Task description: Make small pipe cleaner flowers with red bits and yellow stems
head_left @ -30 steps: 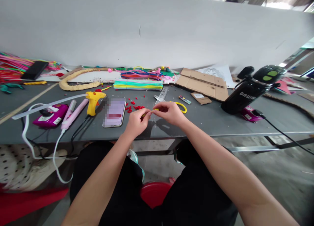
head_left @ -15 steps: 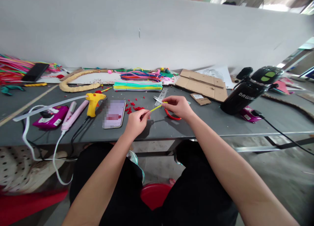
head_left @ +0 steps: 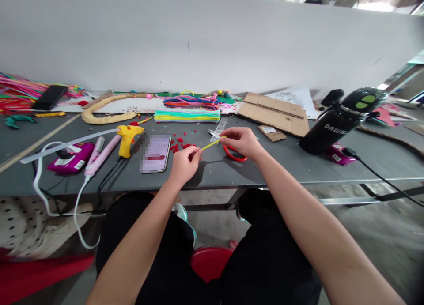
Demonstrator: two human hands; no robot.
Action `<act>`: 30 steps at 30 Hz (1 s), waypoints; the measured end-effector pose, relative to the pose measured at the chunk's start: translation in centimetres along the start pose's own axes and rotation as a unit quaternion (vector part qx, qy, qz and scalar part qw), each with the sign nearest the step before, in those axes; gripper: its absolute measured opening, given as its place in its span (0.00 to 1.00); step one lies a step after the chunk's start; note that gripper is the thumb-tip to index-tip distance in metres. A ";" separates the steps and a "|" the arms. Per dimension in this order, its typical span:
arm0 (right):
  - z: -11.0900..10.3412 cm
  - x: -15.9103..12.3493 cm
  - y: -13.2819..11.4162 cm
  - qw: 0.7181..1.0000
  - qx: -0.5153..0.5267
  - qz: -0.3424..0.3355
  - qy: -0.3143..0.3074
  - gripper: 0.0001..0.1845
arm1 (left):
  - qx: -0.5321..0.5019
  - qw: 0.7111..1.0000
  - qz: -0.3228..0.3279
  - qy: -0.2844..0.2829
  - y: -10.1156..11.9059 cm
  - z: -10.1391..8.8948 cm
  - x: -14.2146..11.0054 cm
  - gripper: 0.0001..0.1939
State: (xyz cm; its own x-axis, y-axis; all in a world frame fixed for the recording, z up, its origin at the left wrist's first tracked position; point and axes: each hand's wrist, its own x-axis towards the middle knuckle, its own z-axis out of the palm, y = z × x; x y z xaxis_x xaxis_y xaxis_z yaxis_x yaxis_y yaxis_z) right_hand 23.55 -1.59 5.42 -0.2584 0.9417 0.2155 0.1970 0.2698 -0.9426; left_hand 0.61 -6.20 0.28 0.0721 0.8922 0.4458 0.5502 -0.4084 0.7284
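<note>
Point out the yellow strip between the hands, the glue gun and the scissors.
Yellow strip (head_left: 210,145): head view, middle of its exposed length.
Glue gun (head_left: 126,141): head view, on its yellow body.
Scissors (head_left: 236,160): head view, on the red handle loop.

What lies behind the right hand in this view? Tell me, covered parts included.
Scissors: their blades and red handle loop show around the right hand, which covers their middle. Anything fully behind it cannot be seen.
</note>
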 end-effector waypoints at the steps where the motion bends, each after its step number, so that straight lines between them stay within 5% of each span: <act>1: -0.1 0.0 -0.1 1.000 -0.001 0.004 0.003 0.18 | -0.004 1.000 0.002 -0.002 0.1 0.0 0.0 0.15; 14: -1.7 -0.3 0.1 0.999 0.006 0.037 -0.006 0.22 | -0.029 0.999 0.023 -0.015 0.5 -0.2 -0.1 0.14; 19: -3.4 0.6 0.7 0.993 -0.009 0.047 0.105 0.25 | -0.047 0.999 -0.019 0.009 0.7 -0.3 -0.1 0.15; 21: -4.9 1.0 1.8 0.983 -0.047 0.078 0.159 0.28 | -0.055 0.998 -0.032 0.016 0.6 -0.2 0.0 0.15; 24: -7.5 1.3 4.0 0.962 -0.137 0.086 0.219 0.19 | -0.067 0.997 -0.039 0.024 0.4 -0.2 0.0 0.15; 30: -9.8 0.9 6.8 0.893 -0.360 0.193 0.191 0.18 | -0.070 0.996 -0.049 0.019 0.4 -0.2 0.1 0.14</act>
State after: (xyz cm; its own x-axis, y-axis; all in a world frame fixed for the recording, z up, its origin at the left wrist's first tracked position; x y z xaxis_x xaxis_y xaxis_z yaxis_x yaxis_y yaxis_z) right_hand 33.89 3.07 1.69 0.2735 0.9554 0.1113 0.7942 -0.1590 -0.5864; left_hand 0.67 -6.34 0.70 -0.0083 0.9223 0.3863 0.4306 -0.3454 0.8338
